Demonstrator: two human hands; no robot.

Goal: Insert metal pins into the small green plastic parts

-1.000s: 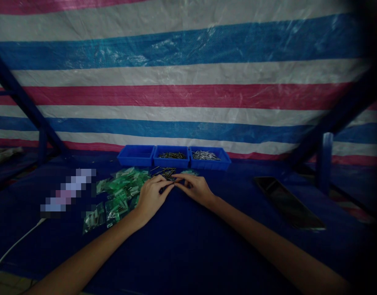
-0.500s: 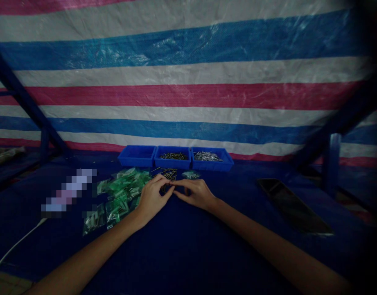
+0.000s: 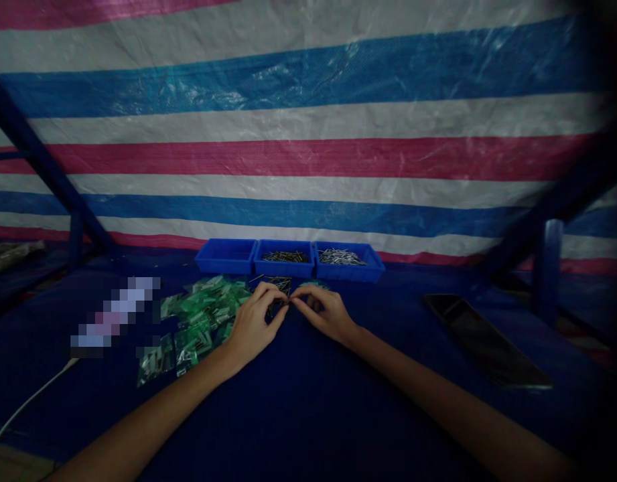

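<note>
Fingertips of my left hand (image 3: 252,323) and my right hand (image 3: 329,313) meet over the blue tabletop (image 3: 298,395). Both hands are closed in a pinch between thumb and fingers. Whatever lies between the tips is too small and dark to make out. Just behind them is a loose heap of thin brass-coloured pins or screws (image 3: 281,284), partly covered by my left fingers. Left of my left hand spreads a pile of small clear and green plastic bags (image 3: 210,304), some with metal pieces inside. Another small bag (image 3: 315,284) is mostly hidden behind my right hand.
Three blue trays stand in a row at the back: a left tray (image 3: 226,255) with nothing visible inside, a middle tray (image 3: 285,268) of dark pins, a right tray (image 3: 351,271) of silvery ones. A phone (image 3: 486,341) lies right; a white cable (image 3: 29,402) runs left.
My right index finger was stretched towards my left fingertips and is now bent into a pinch with the thumb. The meeting point has shifted slightly right, and the small bag behind is more covered.
</note>
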